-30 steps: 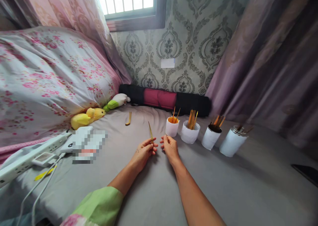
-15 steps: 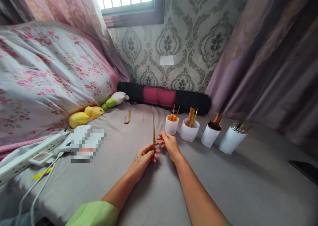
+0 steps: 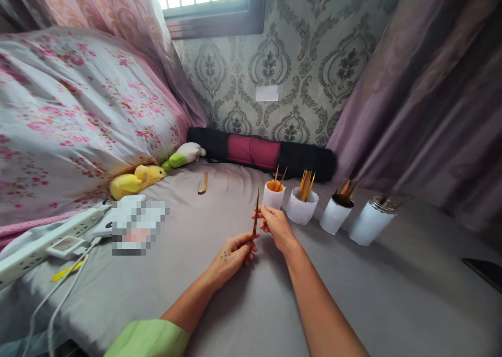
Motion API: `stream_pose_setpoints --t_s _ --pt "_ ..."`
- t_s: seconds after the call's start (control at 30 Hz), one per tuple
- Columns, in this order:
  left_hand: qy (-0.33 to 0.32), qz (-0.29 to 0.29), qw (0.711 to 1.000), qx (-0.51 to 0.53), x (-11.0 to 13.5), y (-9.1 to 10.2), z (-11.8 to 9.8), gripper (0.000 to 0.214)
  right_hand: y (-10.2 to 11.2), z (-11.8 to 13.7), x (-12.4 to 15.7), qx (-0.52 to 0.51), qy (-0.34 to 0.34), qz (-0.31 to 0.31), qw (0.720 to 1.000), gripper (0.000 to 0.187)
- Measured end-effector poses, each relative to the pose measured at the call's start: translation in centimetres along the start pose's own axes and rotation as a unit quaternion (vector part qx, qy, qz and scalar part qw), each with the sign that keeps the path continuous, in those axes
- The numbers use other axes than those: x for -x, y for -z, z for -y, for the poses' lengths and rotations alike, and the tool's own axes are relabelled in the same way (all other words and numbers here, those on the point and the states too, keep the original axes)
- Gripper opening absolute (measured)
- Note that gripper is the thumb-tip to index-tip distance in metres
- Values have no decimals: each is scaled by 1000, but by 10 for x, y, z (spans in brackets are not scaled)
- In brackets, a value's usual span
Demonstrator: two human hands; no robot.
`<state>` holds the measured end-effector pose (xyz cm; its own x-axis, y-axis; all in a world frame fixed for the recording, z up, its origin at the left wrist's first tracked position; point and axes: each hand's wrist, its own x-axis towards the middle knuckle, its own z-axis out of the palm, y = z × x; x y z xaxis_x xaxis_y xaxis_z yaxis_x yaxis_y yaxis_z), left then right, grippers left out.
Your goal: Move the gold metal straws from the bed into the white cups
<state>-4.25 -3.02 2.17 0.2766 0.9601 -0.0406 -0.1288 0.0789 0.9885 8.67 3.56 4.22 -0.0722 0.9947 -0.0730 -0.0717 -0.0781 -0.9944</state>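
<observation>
My left hand [image 3: 237, 251] is closed round the lower end of a slim brown stick [image 3: 256, 216], which stands nearly upright and tapers to a point. Close to its middle is my right hand [image 3: 276, 226], fingers partly spread; whether they touch the stick I cannot tell. Just beyond that hand stands a small white cup [image 3: 273, 197] with an orange inside and a few sticks. To its right are a wider white bowl [image 3: 301, 210] with a bunch of thin sticks, a white-wrapped can [image 3: 335, 216] and a larger white-wrapped jar [image 3: 372, 223], both also holding sticks.
A short golden bent piece [image 3: 203, 184] lies on the grey sheet [image 3: 176, 273]. At left are a power strip [image 3: 58, 242], white cables [image 3: 70, 289] and plush toys [image 3: 137, 182]. A black and maroon roll [image 3: 254, 152] lies along the wall; a dark flat object [image 3: 484, 273] is at far right.
The stick and my left hand have moved slightly right, and the stick now leans a little right. My right hand has come closer to the stick's middle. The view has shifted slightly.
</observation>
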Motion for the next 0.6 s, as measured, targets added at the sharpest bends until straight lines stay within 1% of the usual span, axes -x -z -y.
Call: stream_pose_setpoints --t_s 0.07,0.17,0.33,0.47,0.6 --pt "9 9 999 -32 1 0 -1 32 2 2 1 -3 -2 4 1000 37" --pt "26 18 997 -77 1 0 -2 38 1 5 2 4 12 12 1000 35" --pt "36 37 993 -110 3 0 -3 43 -4 6 4 22 34 36 999 31" --pt "42 34 994 -99 2 2 -2 41 -6 9 6 27 34 38 998 33" --pt "49 35 998 -37 1 4 0 36 -6 10 7 29 47 54 997 33"
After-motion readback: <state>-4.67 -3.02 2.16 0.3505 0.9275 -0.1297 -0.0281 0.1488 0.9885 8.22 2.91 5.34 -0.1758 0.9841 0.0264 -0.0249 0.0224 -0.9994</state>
